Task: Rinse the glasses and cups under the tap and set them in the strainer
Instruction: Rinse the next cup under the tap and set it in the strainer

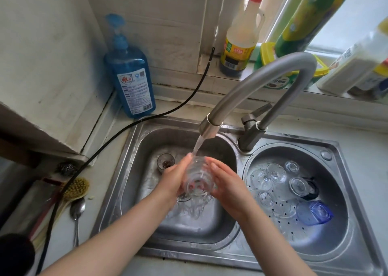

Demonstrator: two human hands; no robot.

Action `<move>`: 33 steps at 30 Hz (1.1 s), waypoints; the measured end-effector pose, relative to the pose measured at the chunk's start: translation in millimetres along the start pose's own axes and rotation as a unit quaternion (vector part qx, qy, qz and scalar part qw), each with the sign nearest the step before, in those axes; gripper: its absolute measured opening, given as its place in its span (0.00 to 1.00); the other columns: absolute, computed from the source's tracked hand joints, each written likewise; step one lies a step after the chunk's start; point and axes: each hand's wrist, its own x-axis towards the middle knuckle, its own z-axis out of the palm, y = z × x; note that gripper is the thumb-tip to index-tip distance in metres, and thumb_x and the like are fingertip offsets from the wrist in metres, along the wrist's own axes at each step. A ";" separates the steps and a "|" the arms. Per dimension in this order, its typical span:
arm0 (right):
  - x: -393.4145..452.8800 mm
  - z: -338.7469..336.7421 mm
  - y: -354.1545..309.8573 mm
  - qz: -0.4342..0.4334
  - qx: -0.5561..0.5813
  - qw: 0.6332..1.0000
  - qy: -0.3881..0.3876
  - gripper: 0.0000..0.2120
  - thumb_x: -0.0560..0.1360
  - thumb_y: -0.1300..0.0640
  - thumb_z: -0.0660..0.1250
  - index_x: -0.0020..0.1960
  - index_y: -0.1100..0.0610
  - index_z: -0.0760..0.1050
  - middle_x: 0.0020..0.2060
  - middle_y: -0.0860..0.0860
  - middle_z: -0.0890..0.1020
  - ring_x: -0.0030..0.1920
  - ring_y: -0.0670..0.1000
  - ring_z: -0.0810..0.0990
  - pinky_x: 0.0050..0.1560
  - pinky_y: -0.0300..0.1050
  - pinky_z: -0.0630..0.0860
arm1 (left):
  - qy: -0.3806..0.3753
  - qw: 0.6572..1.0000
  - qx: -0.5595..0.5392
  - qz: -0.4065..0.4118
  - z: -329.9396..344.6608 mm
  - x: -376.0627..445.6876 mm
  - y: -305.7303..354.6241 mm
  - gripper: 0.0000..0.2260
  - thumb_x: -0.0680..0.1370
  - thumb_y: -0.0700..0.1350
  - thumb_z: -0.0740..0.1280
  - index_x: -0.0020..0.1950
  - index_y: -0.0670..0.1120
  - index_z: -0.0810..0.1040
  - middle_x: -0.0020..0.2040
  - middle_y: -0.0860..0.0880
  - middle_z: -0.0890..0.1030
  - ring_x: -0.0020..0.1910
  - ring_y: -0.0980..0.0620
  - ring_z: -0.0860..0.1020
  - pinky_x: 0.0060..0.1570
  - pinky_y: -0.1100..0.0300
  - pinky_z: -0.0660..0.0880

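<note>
A clear glass [197, 177] sits between my two hands under the running tap [210, 126], over the left sink basin [136, 149]. My left hand [174, 177] grips its left side and my right hand [226, 181] cups its right side. Water streams from the spout onto the glass and splashes below. A small dark glass [165, 161] stands in the basin behind my left hand. The round strainer [327, 240] in the right basin holds several upturned clear glasses [276, 172] and a blue cup [315, 212].
A blue soap pump bottle [131, 76] stands at the back left corner. A black cable [126, 128] runs across the counter. A spoon [77, 210], a brush [75, 188] and a steel scourer [67, 168] lie left of the sink. Bottles [241, 36] line the windowsill.
</note>
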 end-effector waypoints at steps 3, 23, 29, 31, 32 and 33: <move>1.8 21.1 3.0 -0.131 -0.260 0.955 0.054 0.09 0.79 0.51 0.63 0.59 0.46 0.76 0.60 0.47 0.77 0.61 0.43 0.76 0.58 0.33 0.71 | 0.079 0.989 -0.093 -0.079 3.0 13.8 -11.3 0.17 0.76 0.57 0.67 0.48 0.44 0.82 0.41 0.45 0.84 0.44 0.46 0.82 0.52 0.53 0.77; 38.6 37.6 2.8 -0.420 -0.631 0.649 0.063 0.14 0.78 0.53 0.59 0.43 0.59 0.79 0.40 0.54 0.80 0.41 0.55 0.75 0.39 0.47 0.73 | 0.146 0.979 -0.132 -0.048 6.3 30.1 3.1 0.09 0.79 0.51 0.64 0.46 0.45 0.76 0.39 0.47 0.77 0.33 0.51 0.77 0.30 0.62 0.75; 34.5 41.7 -23.8 0.005 -0.277 0.951 0.138 0.16 0.81 0.50 0.57 0.44 0.55 0.80 0.42 0.51 0.81 0.46 0.50 0.78 0.43 0.43 0.71 | 0.205 0.972 -0.101 -0.050 19.0 22.9 11.2 0.08 0.73 0.46 0.67 0.44 0.41 0.80 0.39 0.44 0.82 0.37 0.46 0.80 0.38 0.58 0.76; 27.6 39.8 -24.7 0.032 -0.241 0.961 0.129 0.17 0.82 0.47 0.54 0.45 0.49 0.80 0.44 0.45 0.80 0.47 0.42 0.76 0.41 0.37 0.68 | 0.217 0.971 -0.085 -0.054 20.0 24.7 10.5 0.10 0.75 0.47 0.64 0.48 0.40 0.79 0.43 0.43 0.82 0.40 0.45 0.81 0.39 0.57 0.76; 23.7 38.6 -23.1 0.029 -0.236 0.964 0.117 0.17 0.82 0.47 0.53 0.47 0.48 0.79 0.45 0.43 0.79 0.47 0.39 0.75 0.41 0.35 0.68 | 0.219 0.972 -0.072 -0.055 20.3 26.0 10.0 0.12 0.76 0.47 0.64 0.49 0.40 0.78 0.44 0.42 0.82 0.41 0.45 0.81 0.40 0.57 0.77; 19.8 36.8 -20.2 0.019 -0.235 0.966 0.103 0.16 0.82 0.46 0.53 0.50 0.47 0.79 0.46 0.41 0.78 0.47 0.37 0.74 0.42 0.34 0.68 | 0.220 0.972 -0.057 -0.051 20.9 26.8 9.6 0.13 0.77 0.48 0.63 0.51 0.39 0.78 0.45 0.42 0.81 0.42 0.44 0.81 0.41 0.56 0.77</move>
